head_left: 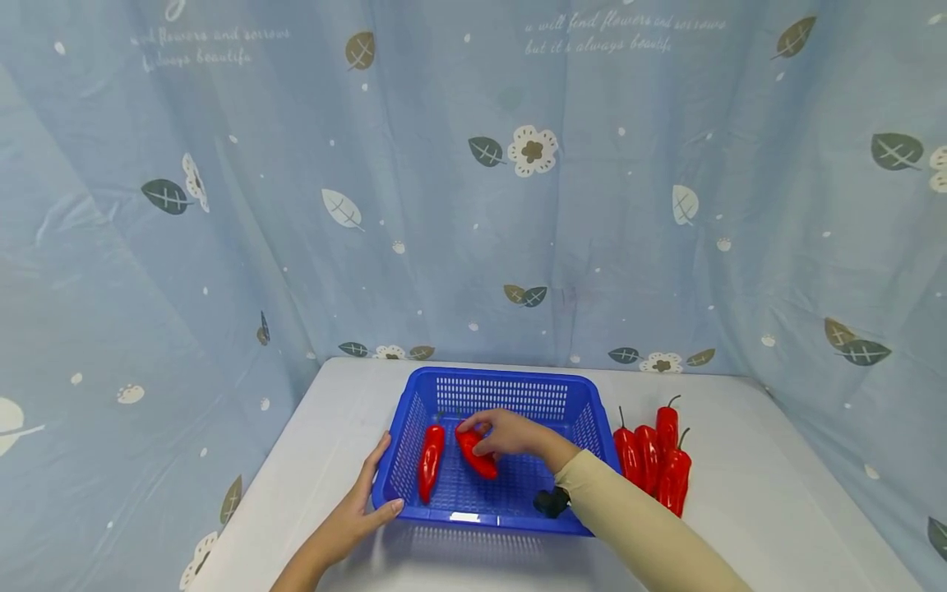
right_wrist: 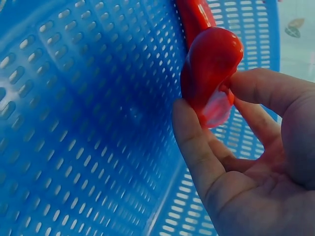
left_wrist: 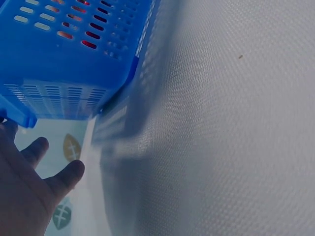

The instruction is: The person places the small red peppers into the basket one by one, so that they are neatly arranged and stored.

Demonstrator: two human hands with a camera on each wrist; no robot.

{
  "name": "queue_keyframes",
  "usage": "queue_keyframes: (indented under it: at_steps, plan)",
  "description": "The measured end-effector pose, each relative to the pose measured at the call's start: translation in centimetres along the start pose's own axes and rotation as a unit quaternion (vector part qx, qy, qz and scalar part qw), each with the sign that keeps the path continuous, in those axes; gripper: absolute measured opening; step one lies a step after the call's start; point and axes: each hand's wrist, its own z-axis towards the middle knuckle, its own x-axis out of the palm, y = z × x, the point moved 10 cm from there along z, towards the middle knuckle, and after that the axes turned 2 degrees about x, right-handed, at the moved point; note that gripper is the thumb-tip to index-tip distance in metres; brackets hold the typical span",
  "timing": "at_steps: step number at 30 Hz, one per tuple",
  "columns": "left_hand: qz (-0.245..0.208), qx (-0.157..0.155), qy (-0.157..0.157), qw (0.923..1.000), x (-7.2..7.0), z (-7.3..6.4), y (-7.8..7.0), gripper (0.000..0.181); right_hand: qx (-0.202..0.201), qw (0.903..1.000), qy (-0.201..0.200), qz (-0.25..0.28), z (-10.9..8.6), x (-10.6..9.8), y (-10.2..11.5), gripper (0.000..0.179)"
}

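A blue perforated plastic basket (head_left: 510, 520) stands on the white table. My right hand (head_left: 510, 433) reaches into it and pinches a glossy red chili pepper (head_left: 479, 460) between thumb and fingers. In the right wrist view this pepper (right_wrist: 209, 61) points its rounded end up, close over the basket mesh (right_wrist: 88, 123). A second red pepper (head_left: 431, 463) lies in the basket to the left. My left hand (head_left: 362, 501) rests against the basket's near left corner, thumb on the front rim. Spread, fairly straight fingers of that hand (left_wrist: 24, 182) show in the left wrist view.
Several red peppers (head_left: 669, 477) with dark stems lie in a group on the table, just right of the basket. A blue curtain (head_left: 444, 205) with leaf and flower prints hangs behind and beside the white table (head_left: 769, 469). A small dark object (head_left: 551, 502) shows beside my right sleeve.
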Motion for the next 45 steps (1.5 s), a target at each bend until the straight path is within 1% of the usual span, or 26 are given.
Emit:
queue_keyframes:
  at_steps: [10,12,16,19,22,30,35,38,42,45]
  plan:
    - [-0.008,-0.008,0.0,0.9999,0.1,-0.1,0.1,0.095,0.028,0.9991,0.018,0.026,0.8,1.3,0.0,0.038]
    - [-0.008,-0.009,0.0,0.9999,0.1,-0.1,0.0,0.095,0.031,0.9989,0.021,0.028,0.9,1.5,0.0,0.04]
    - [-0.006,-0.007,0.001,1.0,0.1,0.0,0.0,0.095,0.035,0.9975,0.036,0.049,1.2,2.1,-0.2,0.044]
    - [0.0,-0.01,0.002,0.9999,0.1,0.0,0.2,0.095,0.039,0.9956,0.047,0.07,1.3,2.5,-0.4,0.047]
    - [0.002,-0.013,0.002,0.9999,0.1,0.0,0.3,0.095,0.039,0.995,0.051,0.076,1.4,2.7,-0.6,0.049]
    - [0.003,-0.014,0.0,0.9999,0.2,-0.1,0.4,0.094,0.026,0.9964,0.059,0.055,1.4,2.9,-0.6,0.048]
    - [0.008,-0.017,0.0,0.9998,0.2,-0.1,0.4,0.094,0.026,0.9965,0.056,0.056,0.9,2.5,-0.4,0.048]
    - [0.008,-0.014,-0.001,0.9999,0.2,-0.1,0.2,0.094,0.022,0.9966,0.055,0.057,0.6,2.2,-0.3,0.048]
    - [0.012,-0.006,-0.001,0.9999,0.1,0.0,-0.1,0.094,0.011,0.9975,0.051,0.047,0.4,1.8,-0.2,0.046]
    - [0.01,-0.01,0.0,0.9999,0.1,0.0,0.0,0.093,0.008,0.998,0.048,0.04,0.2,1.5,-0.2,0.043]
